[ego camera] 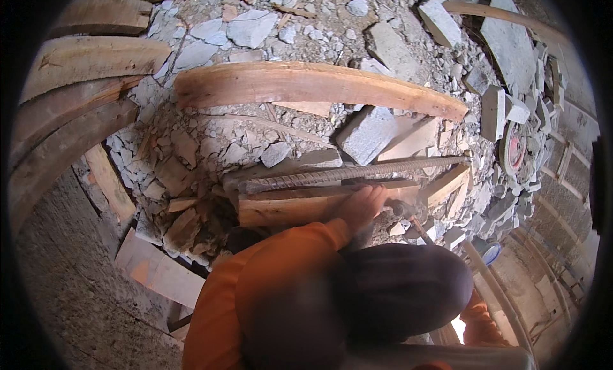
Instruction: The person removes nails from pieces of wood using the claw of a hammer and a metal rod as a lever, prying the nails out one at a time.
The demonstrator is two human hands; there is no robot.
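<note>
My left hand (362, 204), at the end of an orange sleeve (306, 243), is closed over the edge of a short wooden beam (287, 208). A small dark piece shows beside its fingers; I cannot tell what it is. Along the beam's far side lies a long ribbed steel bar (354, 172). A hammer (402, 209) is just right of the hand, its handle running under a dark rounded shape (412, 288) that blocks part of the view. My right hand is out of view; only its orange sleeve (481, 322) appears.
Beyond the bar, a long timber (316, 85) lies across broken concrete rubble (306, 32). A grey concrete block (368, 134) rests near it. Several thick planks (96, 58) are stacked at left. At right are a round disc (513, 148) and a bluish-rimmed round container (491, 253).
</note>
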